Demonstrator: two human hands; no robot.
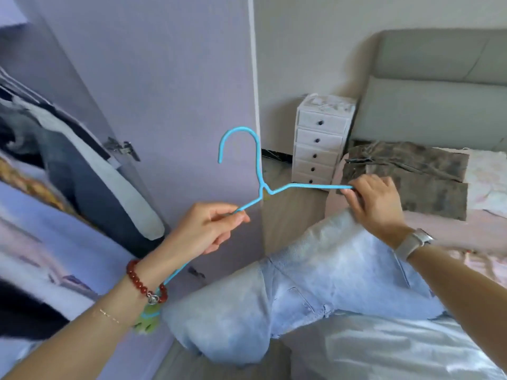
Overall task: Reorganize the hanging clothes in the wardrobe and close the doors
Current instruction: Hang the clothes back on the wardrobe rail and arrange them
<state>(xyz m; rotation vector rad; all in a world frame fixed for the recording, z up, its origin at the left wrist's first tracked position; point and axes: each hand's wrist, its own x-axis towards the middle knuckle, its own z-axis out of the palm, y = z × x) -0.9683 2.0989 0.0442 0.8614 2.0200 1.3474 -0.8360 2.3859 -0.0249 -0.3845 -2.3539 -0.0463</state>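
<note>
Beside the open wardrobe door [178, 78], the left hand [203, 229] pinches one arm of the thin blue hanger [258, 171]; the right hand [375, 201] grips its other end with the pale jeans [315, 283]. The hanger looks light and springy, the jeans soft and heavier, so holding near both shoulders seems steadiest.

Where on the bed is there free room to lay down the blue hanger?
The pink bed shows a bare strip between the camouflage garment and the right hand. Nearer, the light jeans cover the bed. The floor between the wardrobe door and the drawer unit is bare but narrow.
</note>
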